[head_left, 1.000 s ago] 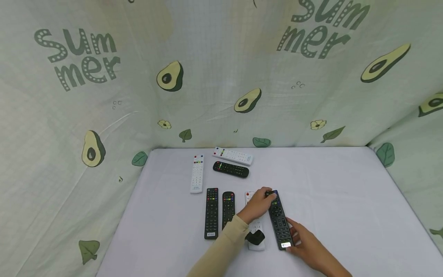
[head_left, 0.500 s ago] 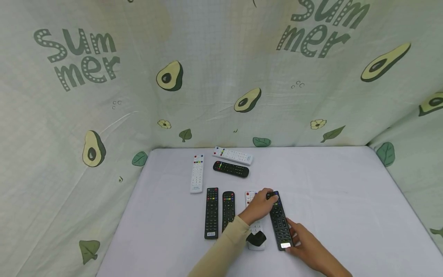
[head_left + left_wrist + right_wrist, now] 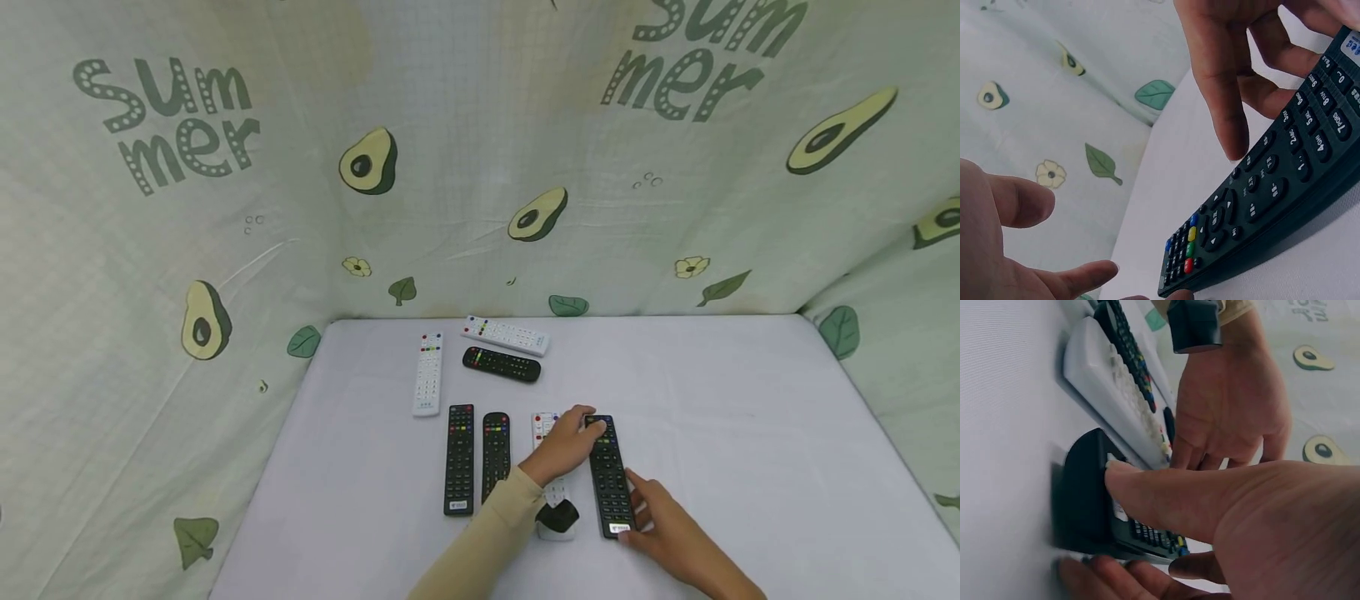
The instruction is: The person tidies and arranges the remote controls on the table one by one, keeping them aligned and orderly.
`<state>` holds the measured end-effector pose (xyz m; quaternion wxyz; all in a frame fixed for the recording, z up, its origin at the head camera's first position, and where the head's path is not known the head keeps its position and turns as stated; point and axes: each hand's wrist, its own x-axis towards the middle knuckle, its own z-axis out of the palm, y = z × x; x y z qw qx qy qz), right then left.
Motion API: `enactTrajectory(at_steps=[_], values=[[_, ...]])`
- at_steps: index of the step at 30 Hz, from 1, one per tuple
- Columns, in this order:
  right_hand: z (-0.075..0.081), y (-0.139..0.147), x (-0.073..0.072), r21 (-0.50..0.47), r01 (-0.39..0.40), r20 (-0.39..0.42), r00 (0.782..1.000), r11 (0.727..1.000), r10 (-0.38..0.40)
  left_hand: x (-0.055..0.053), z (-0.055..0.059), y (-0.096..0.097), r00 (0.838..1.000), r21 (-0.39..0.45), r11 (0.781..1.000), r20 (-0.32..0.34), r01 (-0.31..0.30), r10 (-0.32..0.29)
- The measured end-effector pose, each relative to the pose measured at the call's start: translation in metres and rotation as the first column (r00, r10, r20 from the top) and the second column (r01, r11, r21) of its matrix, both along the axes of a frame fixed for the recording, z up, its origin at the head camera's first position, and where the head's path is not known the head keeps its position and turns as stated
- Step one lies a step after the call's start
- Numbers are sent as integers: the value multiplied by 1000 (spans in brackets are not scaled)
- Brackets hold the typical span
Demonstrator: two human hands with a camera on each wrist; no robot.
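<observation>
A black remote control (image 3: 612,483) lies on the white-covered table, its far end leaning slightly left in the head view. My left hand (image 3: 564,446) holds the far end, with the thumb over its top buttons. At the near end my right hand (image 3: 666,529) grips the same remote. In the right wrist view the right thumb (image 3: 1147,487) rests by the label, and the fingers lie along the side. A white remote (image 3: 557,492), partly hidden under my left hand and wrist, sits just to the left. Beside it are a rounded black remote (image 3: 496,450) and a longer black remote (image 3: 459,460).
Farther back lie an upright white remote (image 3: 427,375), a slanted black remote (image 3: 502,364) and a slanted white remote (image 3: 506,336). A printed avocado cloth (image 3: 450,167) hangs behind the table (image 3: 750,433). A black device (image 3: 558,516) is on my left wrist.
The far end of the held black remote has shifted a little right, so the remote stands straighter. My left hand has moved slightly right with it. The other remotes stay put.
</observation>
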<state>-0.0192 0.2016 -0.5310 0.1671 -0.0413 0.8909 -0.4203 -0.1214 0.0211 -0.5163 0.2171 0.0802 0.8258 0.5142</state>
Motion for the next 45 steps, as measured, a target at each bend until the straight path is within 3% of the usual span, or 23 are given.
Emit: enactTrajectory(at_steps=[5, 9, 20, 28, 36, 45], values=[[11, 1, -7, 80, 24, -8, 1000, 997, -24, -2, 3, -8, 1000, 19, 1000, -21, -21, 22], [18, 2, -16, 135, 22, -59, 998, 991, -14, -6, 6, -18, 998, 49, 998, -42, -51, 53], [34, -8, -45, 103, -18, -240, 970, 995, 43, -19, 9, -47, 974, 93, 972, -58, -215, 221], [38, -19, -74, 52, -80, -295, 951, 995, 92, -34, 9, -72, 930, 93, 933, -95, -348, 356], [35, -36, -109, 12, -131, -223, 966, 991, 131, -51, 4, -100, 884, 104, 886, -86, -451, 460], [28, -56, -143, 3, -134, -176, 975, 991, 133, -66, 4, -116, 839, 131, 837, -58, -531, 541]])
